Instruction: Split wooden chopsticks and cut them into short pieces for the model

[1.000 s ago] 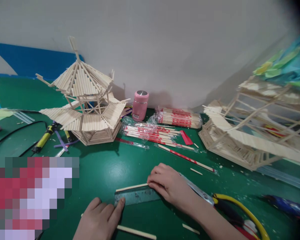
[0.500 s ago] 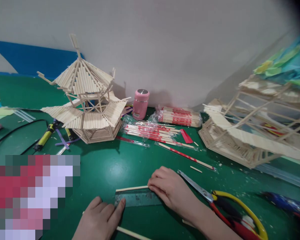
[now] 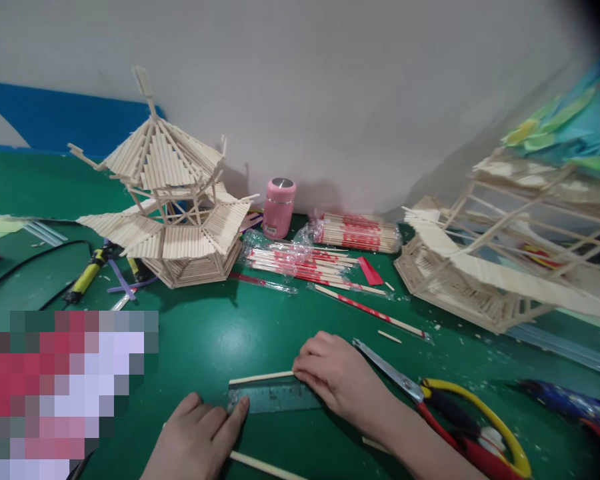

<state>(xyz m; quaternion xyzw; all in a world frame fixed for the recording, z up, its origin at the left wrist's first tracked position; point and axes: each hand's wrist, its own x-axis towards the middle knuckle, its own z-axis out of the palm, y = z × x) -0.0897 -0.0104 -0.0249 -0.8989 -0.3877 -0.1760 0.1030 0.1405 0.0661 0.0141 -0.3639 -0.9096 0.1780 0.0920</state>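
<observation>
A clear ruler (image 3: 275, 398) lies flat on the green table, with a thin wooden stick (image 3: 260, 378) along its upper edge. The fingers of my right hand (image 3: 330, 373) are closed on the stick's right end, over the ruler's right part. My left hand (image 3: 197, 433) presses the ruler's left end with a fingertip, its other fingers curled over another wooden stick (image 3: 265, 465) that runs out to the lower right. Whether those fingers grip that stick is hidden.
Stick pavilion models stand at the left (image 3: 180, 240) and right (image 3: 460, 267). Behind are a pink thermos (image 3: 279, 210) and wrapped chopsticks (image 3: 357, 232). Scissors with yellow and red handles (image 3: 413, 389) lie by my right forearm. A glue gun (image 3: 87, 275) is at the left.
The whole view has shifted slightly, so things appear a little further left. Both hands keep their places at the ruler and stick.
</observation>
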